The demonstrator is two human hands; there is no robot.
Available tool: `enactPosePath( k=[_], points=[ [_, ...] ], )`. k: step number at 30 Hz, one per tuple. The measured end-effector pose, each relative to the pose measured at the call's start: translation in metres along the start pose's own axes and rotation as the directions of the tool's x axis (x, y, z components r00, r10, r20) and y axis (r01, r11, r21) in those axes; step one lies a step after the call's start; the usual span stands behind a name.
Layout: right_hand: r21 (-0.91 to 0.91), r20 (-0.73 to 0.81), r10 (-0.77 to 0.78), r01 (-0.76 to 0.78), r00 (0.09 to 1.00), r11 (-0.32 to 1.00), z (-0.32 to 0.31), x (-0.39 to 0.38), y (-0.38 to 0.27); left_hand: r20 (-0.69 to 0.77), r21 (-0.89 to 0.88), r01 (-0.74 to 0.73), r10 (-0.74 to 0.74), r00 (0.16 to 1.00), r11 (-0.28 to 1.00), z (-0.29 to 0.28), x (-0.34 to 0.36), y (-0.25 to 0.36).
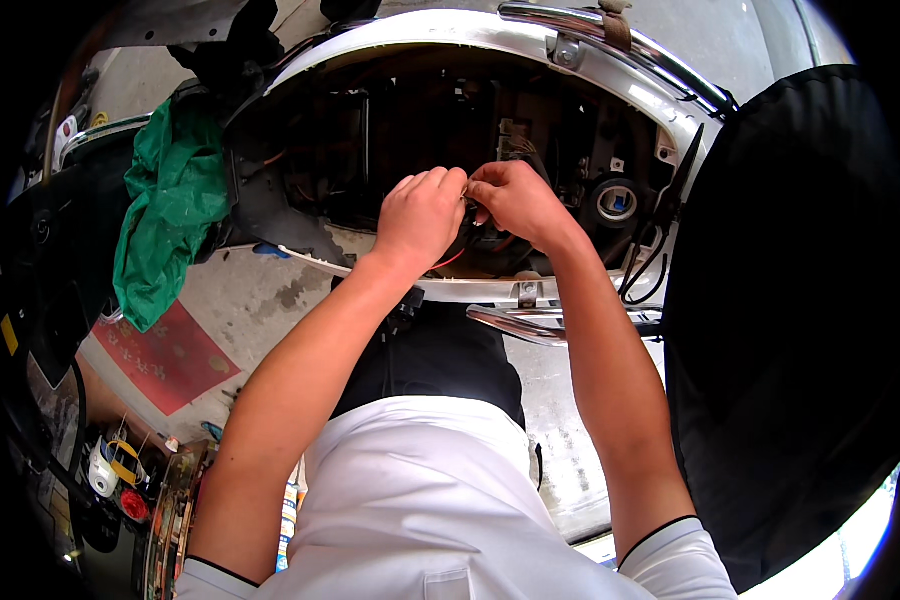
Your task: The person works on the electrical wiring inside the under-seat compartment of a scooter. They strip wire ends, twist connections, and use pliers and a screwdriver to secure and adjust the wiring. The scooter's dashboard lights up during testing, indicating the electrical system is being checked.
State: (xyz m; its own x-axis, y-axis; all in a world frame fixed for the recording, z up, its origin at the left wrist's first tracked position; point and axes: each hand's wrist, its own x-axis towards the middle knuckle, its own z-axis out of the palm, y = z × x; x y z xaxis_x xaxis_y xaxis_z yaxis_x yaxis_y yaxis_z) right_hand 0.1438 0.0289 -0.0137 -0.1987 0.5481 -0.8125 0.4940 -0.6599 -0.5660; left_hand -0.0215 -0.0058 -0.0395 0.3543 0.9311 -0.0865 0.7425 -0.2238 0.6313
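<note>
My left hand (420, 212) and my right hand (518, 198) meet over the open dark compartment of a white vehicle body (420, 32), fingertips closed around something small and pale (466, 191), probably a wire end, too small to make out clearly. Below my fingers runs a red wire (448, 260). Inside the compartment are a cluster of pale wires (518, 140) on the right of centre and a round metal-rimmed opening (615, 203) at the right.
Chrome rails (660, 65) border the body. A green cloth (165, 220) drapes at left, a large black seat-like piece (790, 320) stands at right, and a red mat (170, 360) lies on the floor. Tools and small containers (110, 470) sit at lower left.
</note>
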Motion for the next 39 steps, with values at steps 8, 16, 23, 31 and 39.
enactPosePath(
  k=[8, 16, 23, 31, 39],
  points=[
    [0.032, 0.046, -0.009, 0.008, 0.999, 0.999, -0.008, -0.002, -0.001, -0.005, 0.014, -0.080, 0.080, 0.997, 0.997, -0.002, 0.000, -0.001],
    [0.119, 0.070, -0.018, 0.010, 0.997, 0.993, -0.010, -0.002, 0.001, 0.047, -0.197, 0.131, -0.124, 0.991, 0.972, -0.002, -0.001, 0.001],
    [0.123, -0.002, -0.034, 0.034, 0.999, 0.992, -0.001, -0.003, 0.009, 0.326, -0.530, 0.624, -0.542, 0.775, 0.574, 0.002, 0.008, 0.001],
    [0.247, -0.082, -0.030, 0.049, 0.996, 0.968, 0.008, -0.014, 0.013, 0.766, -0.592, 0.783, -0.436, 0.473, -0.192, -0.004, 0.013, -0.015],
    [0.198, -0.122, -0.132, 0.155, 0.984, 0.968, 0.013, -0.012, 0.029, 0.928, -0.371, 0.842, -0.180, 0.325, -0.391, 0.000, 0.010, -0.036]
  ],
)
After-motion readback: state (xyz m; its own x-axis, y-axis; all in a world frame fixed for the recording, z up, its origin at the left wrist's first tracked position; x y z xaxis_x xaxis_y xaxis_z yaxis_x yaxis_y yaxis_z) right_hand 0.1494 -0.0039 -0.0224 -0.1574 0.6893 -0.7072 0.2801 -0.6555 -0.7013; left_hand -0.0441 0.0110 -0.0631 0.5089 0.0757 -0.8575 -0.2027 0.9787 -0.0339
